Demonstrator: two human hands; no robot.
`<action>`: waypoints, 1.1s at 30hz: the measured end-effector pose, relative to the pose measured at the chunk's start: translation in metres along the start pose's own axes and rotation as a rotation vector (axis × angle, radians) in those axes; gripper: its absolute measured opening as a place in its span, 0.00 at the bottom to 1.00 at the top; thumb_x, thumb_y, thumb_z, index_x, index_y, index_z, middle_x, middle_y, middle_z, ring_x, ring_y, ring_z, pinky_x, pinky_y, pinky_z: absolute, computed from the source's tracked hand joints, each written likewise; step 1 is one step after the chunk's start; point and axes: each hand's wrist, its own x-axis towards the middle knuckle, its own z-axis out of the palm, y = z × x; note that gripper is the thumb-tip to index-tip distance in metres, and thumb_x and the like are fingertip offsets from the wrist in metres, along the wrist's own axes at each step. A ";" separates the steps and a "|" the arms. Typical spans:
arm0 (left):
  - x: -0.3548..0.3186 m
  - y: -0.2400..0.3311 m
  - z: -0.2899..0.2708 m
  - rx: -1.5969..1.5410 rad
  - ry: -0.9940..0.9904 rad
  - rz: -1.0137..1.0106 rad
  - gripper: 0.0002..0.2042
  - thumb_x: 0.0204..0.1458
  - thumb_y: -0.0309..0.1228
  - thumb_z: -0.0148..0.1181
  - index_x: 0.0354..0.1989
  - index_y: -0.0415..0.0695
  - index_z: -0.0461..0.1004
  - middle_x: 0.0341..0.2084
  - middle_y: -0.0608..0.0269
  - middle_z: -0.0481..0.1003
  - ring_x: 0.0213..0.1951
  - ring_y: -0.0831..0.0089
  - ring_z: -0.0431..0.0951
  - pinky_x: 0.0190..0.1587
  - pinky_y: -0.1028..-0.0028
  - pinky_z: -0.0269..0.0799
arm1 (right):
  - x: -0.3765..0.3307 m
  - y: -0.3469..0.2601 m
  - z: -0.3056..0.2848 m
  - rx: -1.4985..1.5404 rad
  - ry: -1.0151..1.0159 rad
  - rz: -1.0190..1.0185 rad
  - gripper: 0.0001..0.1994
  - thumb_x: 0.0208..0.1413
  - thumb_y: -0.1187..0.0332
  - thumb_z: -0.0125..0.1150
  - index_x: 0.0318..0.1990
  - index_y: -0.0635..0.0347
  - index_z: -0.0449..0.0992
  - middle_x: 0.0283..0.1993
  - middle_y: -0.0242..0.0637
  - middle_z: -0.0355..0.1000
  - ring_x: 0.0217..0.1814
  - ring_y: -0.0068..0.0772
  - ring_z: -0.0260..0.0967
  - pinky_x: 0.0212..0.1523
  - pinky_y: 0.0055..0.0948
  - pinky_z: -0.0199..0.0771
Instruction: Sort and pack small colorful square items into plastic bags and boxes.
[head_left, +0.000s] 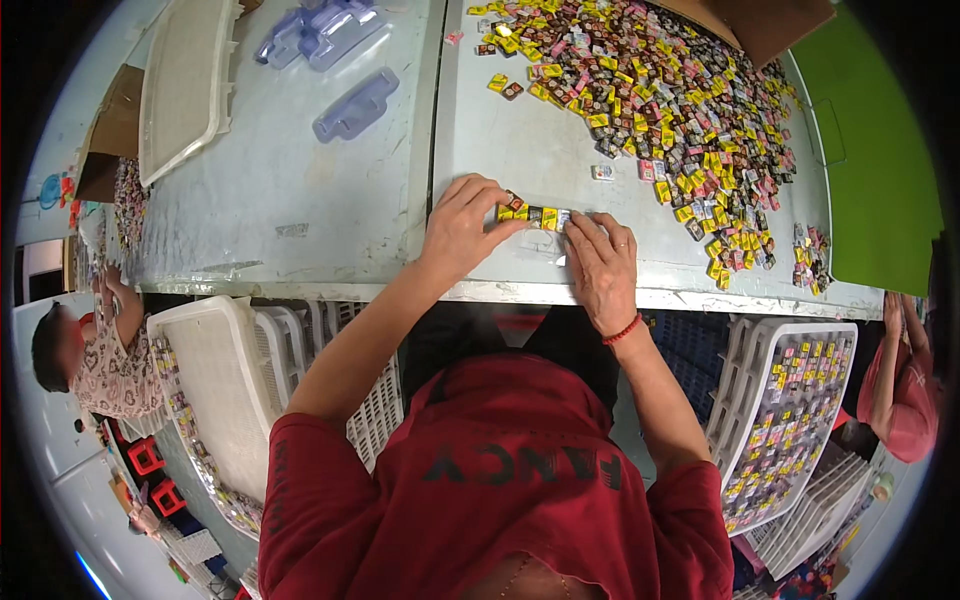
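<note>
A short row of small wrapped square candies [533, 214], yellow, brown and silver, lies on the grey metal table [330, 200] near its front edge. My left hand [462, 228] pinches the left end of the row with its fingertips. My right hand [602, 268] lies flat on the table with its fingertips pressed against the right end of the row; a red band circles that wrist. Both hands hold the row between them.
A big heap of loose wrapped candies [670, 100] covers the table's far right. Clear plastic moulds [355, 103] and a white tray [185, 85] lie at the far left. White crates [790, 420] with candy packs stand below the table edge. Other people sit at left [100, 360] and right [905, 380].
</note>
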 end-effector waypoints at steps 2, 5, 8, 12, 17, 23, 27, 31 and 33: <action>-0.001 -0.004 0.002 0.019 0.009 -0.017 0.12 0.39 0.29 0.70 0.30 0.41 0.73 0.31 0.61 0.74 0.41 0.62 0.73 0.44 0.67 0.69 | 0.002 -0.002 -0.002 0.004 -0.009 -0.002 0.14 0.47 0.76 0.62 0.44 0.64 0.76 0.50 0.37 0.71 0.53 0.42 0.64 0.52 0.40 0.64; 0.000 -0.011 0.002 -0.032 -0.018 -0.027 0.10 0.39 0.26 0.68 0.29 0.42 0.73 0.31 0.62 0.75 0.41 0.63 0.74 0.44 0.68 0.69 | 0.002 -0.001 -0.002 0.007 -0.019 -0.002 0.15 0.46 0.77 0.62 0.45 0.64 0.76 0.51 0.37 0.71 0.53 0.42 0.64 0.52 0.39 0.64; 0.003 -0.012 -0.001 -0.019 0.011 0.025 0.09 0.40 0.24 0.66 0.30 0.42 0.73 0.30 0.63 0.75 0.41 0.63 0.74 0.44 0.69 0.70 | 0.001 0.000 -0.001 0.009 -0.017 0.003 0.15 0.46 0.77 0.62 0.45 0.64 0.76 0.51 0.38 0.71 0.53 0.43 0.64 0.52 0.39 0.65; 0.004 -0.009 -0.024 -0.049 -0.085 -0.038 0.10 0.41 0.22 0.64 0.33 0.42 0.73 0.33 0.64 0.75 0.42 0.63 0.74 0.44 0.69 0.70 | 0.003 -0.001 -0.002 0.042 -0.010 0.042 0.15 0.46 0.77 0.62 0.45 0.64 0.76 0.50 0.39 0.71 0.54 0.44 0.64 0.53 0.39 0.65; -0.002 -0.017 -0.042 0.024 -0.205 0.110 0.11 0.41 0.23 0.64 0.36 0.42 0.74 0.36 0.62 0.75 0.42 0.64 0.74 0.46 0.69 0.70 | 0.002 0.000 0.000 0.049 -0.002 0.032 0.15 0.47 0.77 0.62 0.44 0.64 0.76 0.51 0.40 0.70 0.54 0.44 0.64 0.53 0.39 0.65; 0.010 -0.013 -0.048 0.158 -0.285 0.329 0.09 0.44 0.24 0.61 0.35 0.40 0.75 0.38 0.64 0.74 0.45 0.67 0.72 0.48 0.70 0.70 | 0.001 -0.001 0.000 0.045 -0.004 0.031 0.14 0.47 0.77 0.62 0.44 0.65 0.76 0.50 0.40 0.71 0.54 0.44 0.64 0.53 0.38 0.65; 0.012 -0.013 -0.045 0.202 -0.354 0.400 0.08 0.44 0.24 0.60 0.35 0.39 0.75 0.39 0.64 0.74 0.46 0.68 0.72 0.49 0.70 0.70 | 0.002 -0.001 -0.001 0.043 -0.006 0.034 0.13 0.47 0.77 0.62 0.44 0.65 0.76 0.50 0.40 0.71 0.54 0.44 0.65 0.54 0.38 0.66; 0.007 -0.015 -0.039 0.215 -0.335 0.373 0.10 0.45 0.24 0.60 0.37 0.39 0.76 0.41 0.63 0.74 0.47 0.67 0.72 0.49 0.70 0.70 | 0.003 0.000 0.001 0.073 0.019 0.053 0.13 0.48 0.78 0.61 0.44 0.65 0.76 0.50 0.40 0.71 0.54 0.45 0.65 0.54 0.38 0.66; -0.003 -0.015 -0.032 0.213 -0.259 0.374 0.10 0.45 0.24 0.61 0.37 0.38 0.76 0.42 0.63 0.74 0.47 0.66 0.73 0.49 0.70 0.71 | 0.002 0.002 0.000 0.063 0.030 0.045 0.13 0.48 0.78 0.61 0.43 0.66 0.76 0.49 0.42 0.71 0.54 0.46 0.66 0.54 0.38 0.67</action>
